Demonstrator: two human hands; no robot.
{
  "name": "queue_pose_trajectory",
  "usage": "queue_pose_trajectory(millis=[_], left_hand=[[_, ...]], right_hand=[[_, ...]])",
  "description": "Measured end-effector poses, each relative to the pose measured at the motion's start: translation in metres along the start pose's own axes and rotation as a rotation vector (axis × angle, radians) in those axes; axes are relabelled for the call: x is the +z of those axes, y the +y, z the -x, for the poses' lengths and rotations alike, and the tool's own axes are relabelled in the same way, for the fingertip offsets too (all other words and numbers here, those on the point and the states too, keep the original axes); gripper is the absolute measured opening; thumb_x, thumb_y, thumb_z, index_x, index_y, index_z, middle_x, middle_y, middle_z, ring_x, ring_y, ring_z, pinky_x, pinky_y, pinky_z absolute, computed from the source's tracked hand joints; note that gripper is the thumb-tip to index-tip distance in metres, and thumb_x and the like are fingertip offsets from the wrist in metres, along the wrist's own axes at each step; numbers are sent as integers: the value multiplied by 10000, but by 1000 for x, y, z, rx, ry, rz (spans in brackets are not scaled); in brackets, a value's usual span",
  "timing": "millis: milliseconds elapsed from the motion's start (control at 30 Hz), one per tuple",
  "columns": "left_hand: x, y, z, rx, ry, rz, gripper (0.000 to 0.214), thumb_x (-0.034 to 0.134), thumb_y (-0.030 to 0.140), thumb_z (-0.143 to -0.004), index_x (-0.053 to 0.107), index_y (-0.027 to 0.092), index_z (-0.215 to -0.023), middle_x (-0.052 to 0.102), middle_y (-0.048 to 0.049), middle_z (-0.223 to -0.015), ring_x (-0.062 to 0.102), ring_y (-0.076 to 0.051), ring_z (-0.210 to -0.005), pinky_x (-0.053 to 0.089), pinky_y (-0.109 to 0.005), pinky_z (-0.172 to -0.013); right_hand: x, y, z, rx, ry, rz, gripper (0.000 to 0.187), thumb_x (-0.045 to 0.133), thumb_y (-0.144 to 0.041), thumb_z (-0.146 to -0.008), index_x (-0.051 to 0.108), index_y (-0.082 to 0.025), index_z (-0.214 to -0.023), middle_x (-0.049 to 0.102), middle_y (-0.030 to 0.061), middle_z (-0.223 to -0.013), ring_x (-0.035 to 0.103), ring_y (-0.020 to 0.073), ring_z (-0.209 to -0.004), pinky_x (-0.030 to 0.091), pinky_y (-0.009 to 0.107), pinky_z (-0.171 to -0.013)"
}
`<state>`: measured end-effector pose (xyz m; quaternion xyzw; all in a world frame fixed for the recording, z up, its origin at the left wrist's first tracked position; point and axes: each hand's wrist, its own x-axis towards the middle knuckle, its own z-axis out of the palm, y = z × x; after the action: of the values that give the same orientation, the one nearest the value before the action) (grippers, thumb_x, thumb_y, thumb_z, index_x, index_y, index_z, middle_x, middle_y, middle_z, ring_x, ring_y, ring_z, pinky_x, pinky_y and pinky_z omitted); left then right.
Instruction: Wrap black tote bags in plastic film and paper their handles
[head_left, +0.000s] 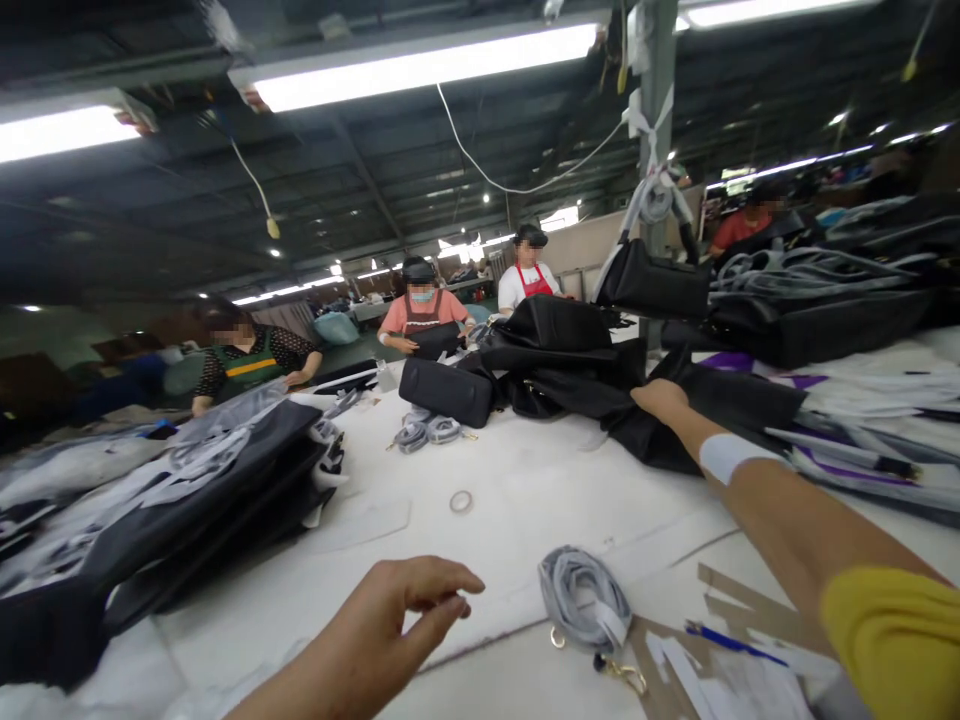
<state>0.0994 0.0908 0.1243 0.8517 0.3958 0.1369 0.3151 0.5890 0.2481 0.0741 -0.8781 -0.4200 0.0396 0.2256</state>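
Note:
My right hand reaches far across the white table and rests on a black bag in the pile at the centre; its fingers are hidden in the fabric. A white band wraps that wrist. My left hand hovers low over the near table edge, fingers loosely curled and apart, holding nothing. A coiled grey strap with gold clips lies just to its right. A small tape ring sits on the table beyond it.
Stacked black bags in plastic fill the left. More black bags and straps lie mid-table; bags and paper sheets crowd the right. Three people work across the table. A blue pen and cardboard scraps lie near right.

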Motion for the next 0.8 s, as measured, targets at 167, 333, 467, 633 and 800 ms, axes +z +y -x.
queue_pose_trajectory(millis=[167, 333, 467, 633, 800], left_hand=[[-6, -14, 16, 17, 14, 50, 301, 536, 353, -913, 731, 226, -1104, 759, -58, -989, 703, -180, -891, 536, -236, -811], [-16, -4, 3, 101, 98, 48, 337, 532, 343, -914, 684, 243, -1197, 721, -48, -1156, 689, -180, -998, 549, -261, -865], [-33, 11, -49, 258, 256, -127, 409, 512, 236, -894, 621, 234, -1288, 651, -56, -1305, 663, -194, -1078, 547, -307, -924], [-50, 47, -151, 376, 455, -620, 555, 573, 209, -879, 479, 197, -1426, 532, -106, -1443, 490, -252, -1324, 376, -403, -1134], [-36, 68, -256, 242, 380, -925, 1038, 812, 360, -729, 196, 244, -1556, 423, -189, -1506, 345, -376, -1415, 235, -602, -1147]], right_hand=[[-20, 16, 64, -73, -36, -110, 390, 457, -422, -962, 671, -114, -858, 693, 110, -924, 644, 199, -874, 456, 300, -737], [-44, 9, 126, -170, 8, -250, 476, 374, -439, -923, 688, -99, -814, 710, 160, -890, 647, 228, -852, 396, 285, -681], [-54, 18, 170, -195, -1, -309, 425, 445, -462, -863, 657, -160, -653, 698, 93, -704, 650, 223, -738, 395, 278, -640], [-37, 40, 211, -289, -134, -373, 446, 450, -538, -822, 625, -202, -588, 685, 38, -624, 656, 247, -677, 412, 295, -622], [-23, 44, 224, -393, -153, -335, 442, 407, -527, -839, 615, -217, -603, 707, 42, -656, 665, 260, -698, 428, 317, -650]])
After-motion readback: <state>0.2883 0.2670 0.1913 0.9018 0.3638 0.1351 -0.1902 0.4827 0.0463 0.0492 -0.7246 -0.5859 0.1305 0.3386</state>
